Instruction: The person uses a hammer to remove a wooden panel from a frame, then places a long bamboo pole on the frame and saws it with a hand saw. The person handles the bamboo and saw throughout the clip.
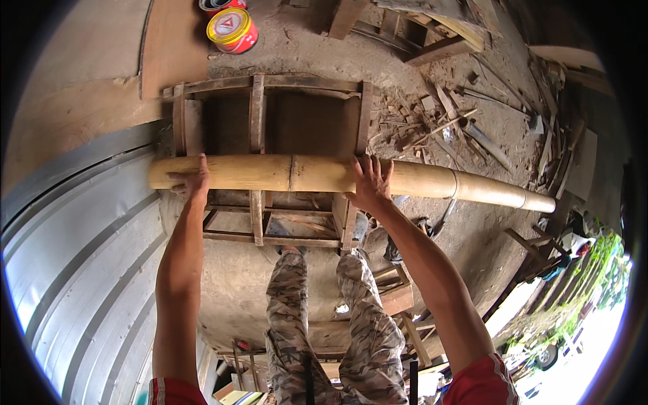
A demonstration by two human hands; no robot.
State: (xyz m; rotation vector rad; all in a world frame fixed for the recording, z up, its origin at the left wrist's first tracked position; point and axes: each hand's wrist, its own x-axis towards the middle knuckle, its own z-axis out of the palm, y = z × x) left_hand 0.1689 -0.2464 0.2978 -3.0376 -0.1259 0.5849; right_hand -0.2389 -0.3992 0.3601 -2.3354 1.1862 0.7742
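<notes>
Dusty floor [233, 270] below bamboo pole [246, 173].

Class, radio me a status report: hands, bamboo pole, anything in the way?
Left hand on bamboo pole near its left end, right hand farther along. Pole crosses over wooden frame; contact unclear. Possible obstruction: corrugated metal panel by left end.

On my left I have a grey ribbed metal wall [101, 270], with a flat brown wooden panel [174, 47] beyond it. Around me spreads a dusty, grey-brown floor [233, 290], littered ahead on my right with pale, splintered wood scraps [432, 125]. To my lower right, white daylight [597, 344] glares in past leafy green plants [604, 266], leaving the far right edge in shadow.
</notes>
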